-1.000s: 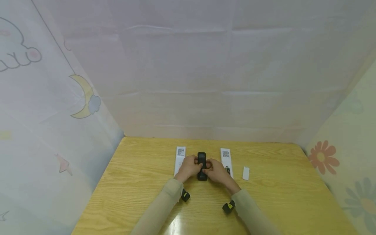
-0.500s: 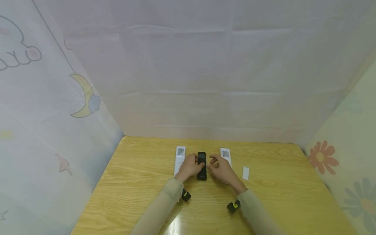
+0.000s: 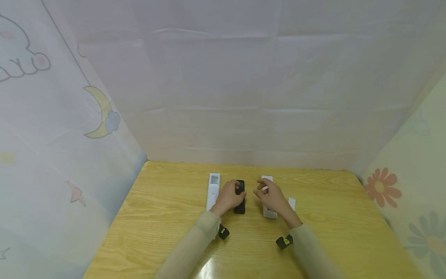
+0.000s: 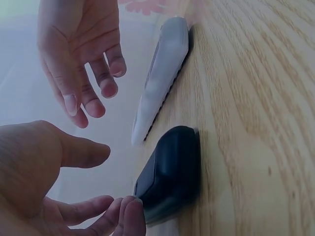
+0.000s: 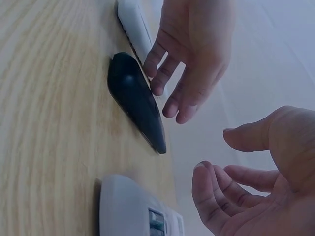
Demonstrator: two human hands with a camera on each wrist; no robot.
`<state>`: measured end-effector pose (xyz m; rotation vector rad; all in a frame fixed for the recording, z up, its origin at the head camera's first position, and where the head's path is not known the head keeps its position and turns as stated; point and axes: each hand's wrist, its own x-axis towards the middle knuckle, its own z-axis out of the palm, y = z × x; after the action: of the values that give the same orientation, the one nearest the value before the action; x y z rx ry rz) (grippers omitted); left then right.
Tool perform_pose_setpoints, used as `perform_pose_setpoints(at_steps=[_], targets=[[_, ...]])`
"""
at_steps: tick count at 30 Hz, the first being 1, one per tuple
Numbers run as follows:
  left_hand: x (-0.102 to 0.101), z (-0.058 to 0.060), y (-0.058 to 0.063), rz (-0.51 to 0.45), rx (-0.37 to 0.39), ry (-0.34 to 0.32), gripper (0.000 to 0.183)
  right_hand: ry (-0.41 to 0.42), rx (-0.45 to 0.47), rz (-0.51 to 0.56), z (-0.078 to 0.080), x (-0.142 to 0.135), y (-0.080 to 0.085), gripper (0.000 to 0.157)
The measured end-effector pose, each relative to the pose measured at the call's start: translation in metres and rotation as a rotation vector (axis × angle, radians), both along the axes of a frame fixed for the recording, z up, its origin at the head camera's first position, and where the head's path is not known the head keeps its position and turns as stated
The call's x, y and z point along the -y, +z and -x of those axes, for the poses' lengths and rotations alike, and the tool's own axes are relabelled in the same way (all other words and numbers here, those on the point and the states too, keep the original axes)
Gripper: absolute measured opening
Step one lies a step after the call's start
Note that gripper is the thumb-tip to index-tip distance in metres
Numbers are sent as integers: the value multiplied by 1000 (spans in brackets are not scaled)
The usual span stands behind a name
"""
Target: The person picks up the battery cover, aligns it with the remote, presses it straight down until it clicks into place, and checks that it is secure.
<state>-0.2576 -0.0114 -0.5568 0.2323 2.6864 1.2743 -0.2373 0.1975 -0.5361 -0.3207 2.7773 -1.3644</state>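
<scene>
A black remote control lies on the table between both hands. My left hand is at its left side, fingertips right at its edge in the left wrist view, the thumb raised away from it with a gap. Over the right-hand white remote control hovers my right hand, fingers loosely bent and nothing between them. That remote is largely covered by the hand in the head view; the right wrist view shows its open battery compartment. Another white remote control lies left of the black one, beside my left hand.
A small white battery cover lies on the wooden table at the right, partly behind my right wrist. Dark wrist cameras hang under the sleeves. A pale cloth wall stands behind the table.
My right hand has let go of the black remote control and moved right, over the white one. My left thumb has lifted off the black remote control, which stays in place.
</scene>
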Motion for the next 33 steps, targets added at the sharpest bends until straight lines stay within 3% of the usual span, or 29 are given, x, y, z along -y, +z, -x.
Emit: perform_pose_setpoints(at_steps=[11,33], targets=[[-8,-6,5,-41,-5,-34,51,-51,-31,-6,-4,-21,8,48],[-30,-10,11,-75,49,-68,55,-114,-54,-53,-7,-60,4,48]])
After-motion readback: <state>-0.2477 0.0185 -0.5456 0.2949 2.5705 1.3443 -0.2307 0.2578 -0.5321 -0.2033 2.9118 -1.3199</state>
